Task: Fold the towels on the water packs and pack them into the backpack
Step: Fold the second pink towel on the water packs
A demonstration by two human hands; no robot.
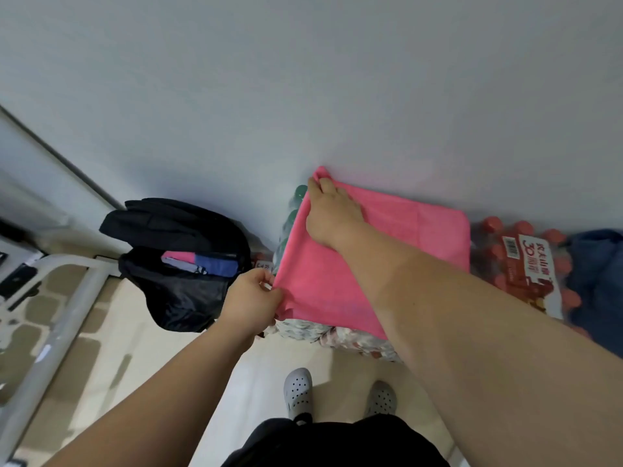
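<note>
A pink towel (404, 237) lies spread over a water pack with green caps (296, 197) against the wall. My left hand (253, 298) pinches the towel's near left corner. My right hand (332, 214) reaches across and pinches its far left corner by the wall. A black backpack (175, 291) stands open on the floor to the left, with pink and blue folded cloth (202, 261) showing inside. A blue towel (600, 264) lies at the far right edge.
A water pack with red caps (526, 264) stands right of the pink towel. A white metal frame (67, 291) runs along the left. Tiled floor and my grey shoes (298, 389) are below.
</note>
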